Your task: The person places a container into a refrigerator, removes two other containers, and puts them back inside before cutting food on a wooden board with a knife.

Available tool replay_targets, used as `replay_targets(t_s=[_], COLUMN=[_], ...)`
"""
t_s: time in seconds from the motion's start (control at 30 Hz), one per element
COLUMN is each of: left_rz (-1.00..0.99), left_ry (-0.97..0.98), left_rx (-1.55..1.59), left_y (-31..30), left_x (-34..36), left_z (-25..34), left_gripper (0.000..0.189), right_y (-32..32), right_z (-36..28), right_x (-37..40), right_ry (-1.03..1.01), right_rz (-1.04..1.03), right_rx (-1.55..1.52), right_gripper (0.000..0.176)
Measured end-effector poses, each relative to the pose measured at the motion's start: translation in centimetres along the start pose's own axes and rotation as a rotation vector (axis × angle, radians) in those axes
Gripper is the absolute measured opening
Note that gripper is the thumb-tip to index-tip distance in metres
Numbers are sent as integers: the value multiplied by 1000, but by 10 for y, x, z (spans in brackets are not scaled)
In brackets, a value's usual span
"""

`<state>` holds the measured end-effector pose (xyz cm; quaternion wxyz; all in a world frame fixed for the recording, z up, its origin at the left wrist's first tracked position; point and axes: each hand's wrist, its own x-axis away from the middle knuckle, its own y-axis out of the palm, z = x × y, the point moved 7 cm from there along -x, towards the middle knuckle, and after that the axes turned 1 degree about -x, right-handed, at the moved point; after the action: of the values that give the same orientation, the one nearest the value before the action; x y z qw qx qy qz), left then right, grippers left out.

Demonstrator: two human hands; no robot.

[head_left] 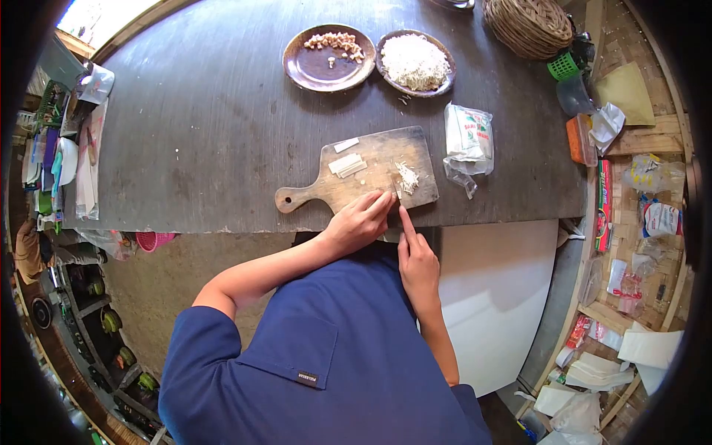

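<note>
On the wooden cutting board (404, 144) my left hand (362, 221) is closed, its fingertips bunched and pressed down near the front edge. What lies under those fingers is mostly hidden. My right hand (418, 265) is wrapped round a knife (398, 191), index finger stretched along it; only a sliver of the blade shows beside the left fingertips. A small heap of thin white shreds (407, 179) sits just beyond the blade. Flat white strips (347, 165) lie stacked on the board's left part, with one separate strip (346, 144) above them.
Behind the board stand a brown plate (297, 70) with small diced pieces and another plate (383, 70) heaped with white shreds. A white plastic packet (469, 137) lies right of the board. A wicker basket (528, 28) is at the back right. The dark table (215, 133) ends near my body.
</note>
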<state>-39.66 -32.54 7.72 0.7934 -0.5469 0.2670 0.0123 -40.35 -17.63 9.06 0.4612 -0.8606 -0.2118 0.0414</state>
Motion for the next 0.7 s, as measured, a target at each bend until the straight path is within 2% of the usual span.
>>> replay_targets(t_s=[0.17,0.3,0.53,0.7], left_rz=[3,9,31,11], left_ry=[-5,3,-12,13], left_rx=[-28,-16,36,-15], left_y=[2,-1,-1,-1], left_x=[1,0,1,2], left_z=[-2,3,0,2], left_gripper=[58,57,53,52], right_y=[-9,-9,-3,-13], right_z=[-9,-3,-4,-5], right_x=[-5,13,-10,14], right_ry=[-51,32,-39,12], right_rz=[40,-28,21,-32], right_rx=[-23,24,-34,45], right_gripper=[59,58,59,59])
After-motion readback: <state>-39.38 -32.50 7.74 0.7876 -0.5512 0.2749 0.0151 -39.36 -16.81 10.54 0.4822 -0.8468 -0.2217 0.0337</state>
